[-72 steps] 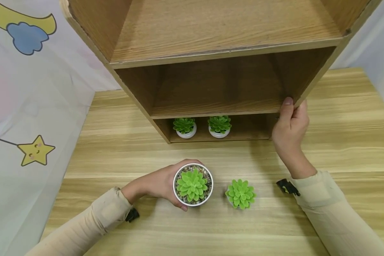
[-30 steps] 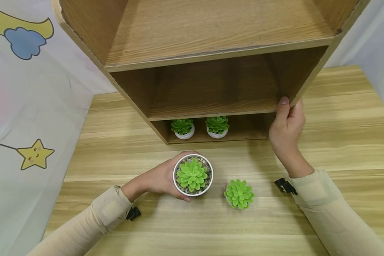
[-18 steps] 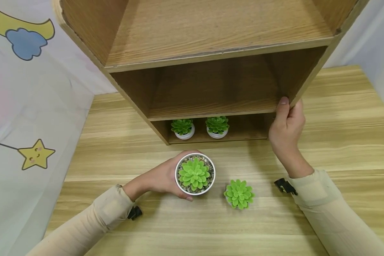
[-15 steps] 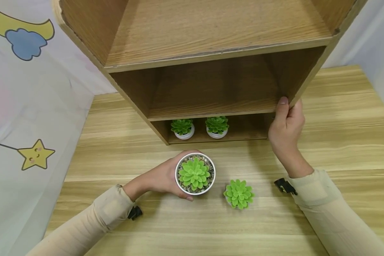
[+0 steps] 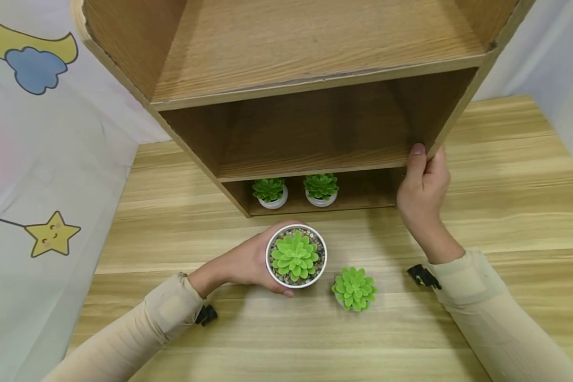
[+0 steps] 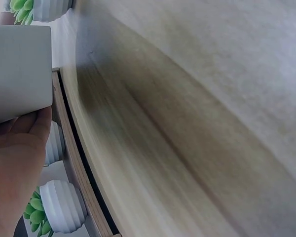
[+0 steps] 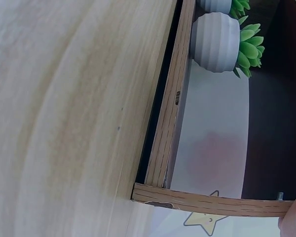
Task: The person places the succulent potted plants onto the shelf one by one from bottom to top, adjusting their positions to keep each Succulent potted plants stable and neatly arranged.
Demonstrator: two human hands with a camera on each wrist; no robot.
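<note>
My left hand (image 5: 248,263) grips a white pot with a green succulent (image 5: 295,255) in pebbles, thumb on its near side and fingers behind it. In the left wrist view the smooth white pot (image 6: 19,71) is held up off the table. My right hand (image 5: 422,191) holds the right side panel of a wooden shelf unit (image 5: 315,87), with its thumb on the front edge by the middle board. A second succulent (image 5: 354,289) stands on the table, right of the held one. Two more, a left succulent (image 5: 270,192) and a right succulent (image 5: 321,189), stand in ribbed white pots on the bottom shelf.
The shelf unit stands on a light wood-grain table (image 5: 277,345), its upper boards jutting toward me in the head view. A pale cloth backdrop (image 5: 38,175) with a star, cloud and moon hangs at left. Black wrist straps (image 5: 422,276) show under both sleeves.
My left hand has carried the potted succulent slightly away from me and to the right. My right hand keeps its hold on the panel. The whole head view has shifted a little.
</note>
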